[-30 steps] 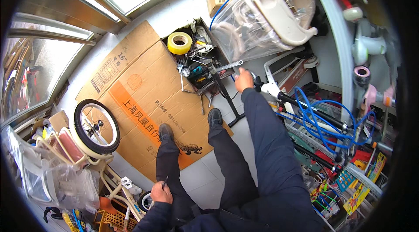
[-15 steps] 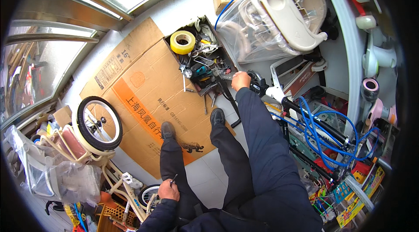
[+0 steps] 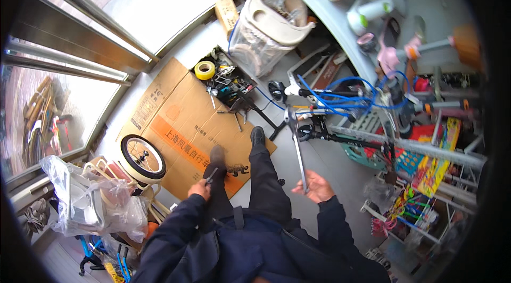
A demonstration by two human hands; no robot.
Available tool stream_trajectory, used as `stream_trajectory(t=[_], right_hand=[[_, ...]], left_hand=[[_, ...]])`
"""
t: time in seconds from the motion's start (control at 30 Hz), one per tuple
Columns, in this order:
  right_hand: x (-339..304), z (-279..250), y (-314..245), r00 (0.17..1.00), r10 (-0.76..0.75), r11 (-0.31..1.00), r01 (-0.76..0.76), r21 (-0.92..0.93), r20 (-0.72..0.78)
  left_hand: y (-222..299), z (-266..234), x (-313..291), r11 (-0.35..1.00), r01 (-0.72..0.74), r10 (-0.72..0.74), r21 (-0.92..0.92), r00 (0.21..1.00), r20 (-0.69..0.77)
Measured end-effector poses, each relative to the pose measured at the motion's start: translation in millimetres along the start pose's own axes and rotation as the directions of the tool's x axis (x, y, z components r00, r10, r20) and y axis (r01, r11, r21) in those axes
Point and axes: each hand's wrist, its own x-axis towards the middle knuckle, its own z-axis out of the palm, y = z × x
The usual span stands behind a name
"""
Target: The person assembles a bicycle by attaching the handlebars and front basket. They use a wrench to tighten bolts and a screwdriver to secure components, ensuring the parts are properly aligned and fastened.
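My right hand [image 3: 317, 187] grips the lower end of a long silver wrench [image 3: 298, 151]. The wrench stands nearly upright, its head in front of the stacked scooter and bike parts. My left hand [image 3: 200, 190] is closed around a thin dark tool [image 3: 211, 176], held over my left leg; its exact kind is too small to tell. Ahead of my feet sits an open toolbox [image 3: 242, 94] crammed with hand tools, with a yellow roll of tape [image 3: 204, 70] on its left side.
A flattened cardboard box [image 3: 175, 112] covers the floor ahead. At left lie a small black-tyred wheel [image 3: 143, 156] and plastic-wrapped parts [image 3: 90, 198]. A bagged beige tray seat [image 3: 277, 22] stands beyond the toolbox. Blue cables [image 3: 340, 99] and a crowded shelf rack [image 3: 447, 152] fill the right.
My right hand has drawn back from the toolbox toward my body and now holds up the wrench. The view has swung right; my left hand still holds its thin tool.
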Motion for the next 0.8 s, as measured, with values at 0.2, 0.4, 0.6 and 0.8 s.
stream_trajectory(t=[0.2, 0.4, 0.6, 0.8], right_hand=[[-23.2, 28.7, 74.0, 0.972, -0.02, 0.997, 0.003, -0.073, -0.233], [-171.5, -40.1, 66.8, 0.871, -0.459, 0.886, 0.462, 0.026, 0.173], [-318.1, -157.7, 83.0, 0.645, -0.762, 0.646, 0.748, -0.154, -0.065], [-468.6, -287.6, 149.1, 0.486, -0.78, 0.615, 0.71, -0.342, -0.394]], left_hand=[[-60.3, -51.9, -2.5, 0.972, -0.128, 0.165, 0.196, 0.969, -0.186], [-45.6, -47.9, -10.2, 0.924, -0.373, 0.363, 0.085, 0.788, -0.497], [62.7, 63.1, -52.5, 0.822, -0.478, 0.557, 0.31, 0.791, -0.255], [213.6, 221.2, -134.1, 0.617, -0.659, 0.73, 0.429, 0.684, 0.001]])
